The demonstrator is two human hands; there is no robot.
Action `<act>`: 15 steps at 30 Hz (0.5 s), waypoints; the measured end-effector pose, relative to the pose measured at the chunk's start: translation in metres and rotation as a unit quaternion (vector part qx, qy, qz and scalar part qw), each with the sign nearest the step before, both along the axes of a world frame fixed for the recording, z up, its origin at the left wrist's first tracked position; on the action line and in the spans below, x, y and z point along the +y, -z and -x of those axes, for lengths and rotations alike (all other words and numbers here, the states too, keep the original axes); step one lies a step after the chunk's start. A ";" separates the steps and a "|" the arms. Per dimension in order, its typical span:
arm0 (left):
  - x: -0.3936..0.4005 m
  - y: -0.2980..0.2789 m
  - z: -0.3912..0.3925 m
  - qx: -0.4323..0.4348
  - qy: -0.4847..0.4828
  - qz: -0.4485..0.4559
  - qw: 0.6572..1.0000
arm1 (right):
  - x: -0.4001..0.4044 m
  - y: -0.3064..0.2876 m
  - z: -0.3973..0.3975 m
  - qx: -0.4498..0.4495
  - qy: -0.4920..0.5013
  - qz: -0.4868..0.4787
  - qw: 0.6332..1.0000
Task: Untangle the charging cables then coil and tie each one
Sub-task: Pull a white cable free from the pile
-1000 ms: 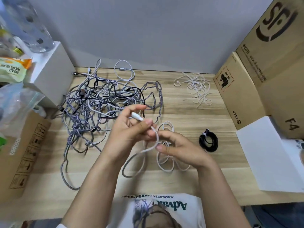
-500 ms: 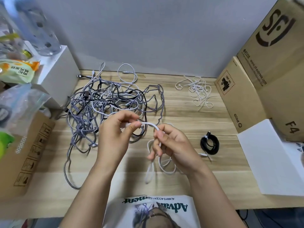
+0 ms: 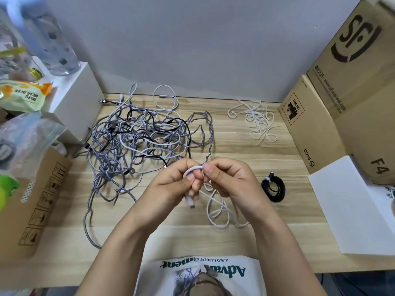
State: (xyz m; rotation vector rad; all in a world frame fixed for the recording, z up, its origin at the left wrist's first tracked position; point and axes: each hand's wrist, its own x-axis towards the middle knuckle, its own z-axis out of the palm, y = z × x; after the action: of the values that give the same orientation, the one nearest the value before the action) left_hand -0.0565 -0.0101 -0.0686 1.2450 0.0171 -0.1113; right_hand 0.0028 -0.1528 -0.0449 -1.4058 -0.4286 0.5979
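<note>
The white cable (image 3: 193,170) arches between both hands above the tabletop (image 3: 245,150), its plug dangling below; left hand (image 3: 171,189) and right hand (image 3: 232,180) each pinch it with curled fingers (loose loops trail beneath). The tangled cables (image 3: 139,142) lie behind, a coiled black cable (image 3: 274,189) right.

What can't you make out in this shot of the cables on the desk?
All in the head view:
- White cable: the stretch inside the left hand and right hand is covered by fingers.
- Tangled pile: overlapping strands make a cable count impossible.
- Coiled black cable: plug type too small to tell.
- Bag at the left edge: cut off and blurred.
</note>
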 end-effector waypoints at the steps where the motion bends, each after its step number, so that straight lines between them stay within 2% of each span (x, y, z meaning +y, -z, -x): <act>1: -0.001 0.000 0.001 0.013 0.021 0.024 0.999 | 0.000 -0.001 -0.001 -0.014 0.013 -0.001 1.000; 4: -0.003 0.000 0.002 0.045 0.065 0.074 0.994 | 0.002 -0.004 0.002 -0.032 0.055 -0.020 0.998; 6: -0.001 -0.001 0.002 0.071 0.111 0.175 0.976 | 0.006 -0.005 0.004 -0.026 0.079 -0.012 0.996; 9: 0.000 -0.005 -0.002 0.031 0.180 0.376 0.908 | 0.010 0.005 0.000 -0.032 0.084 0.034 0.995; 11: 0.001 -0.010 -0.008 0.000 0.165 0.459 0.873 | 0.012 0.016 -0.003 -0.051 0.045 0.083 0.994; 13: 0.004 -0.014 -0.014 -0.029 0.108 0.471 0.875 | 0.012 0.024 0.000 -0.054 -0.014 0.129 0.990; 15: 0.005 -0.020 -0.020 -0.038 0.026 0.430 0.902 | 0.012 0.022 0.008 -0.047 -0.076 0.169 0.982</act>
State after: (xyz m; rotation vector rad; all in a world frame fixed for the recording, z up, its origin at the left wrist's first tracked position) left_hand -0.0366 -0.0050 -0.0486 0.3598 -0.1236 -0.0986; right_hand -0.0050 -0.1409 -0.0670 -1.7418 -0.5293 0.7564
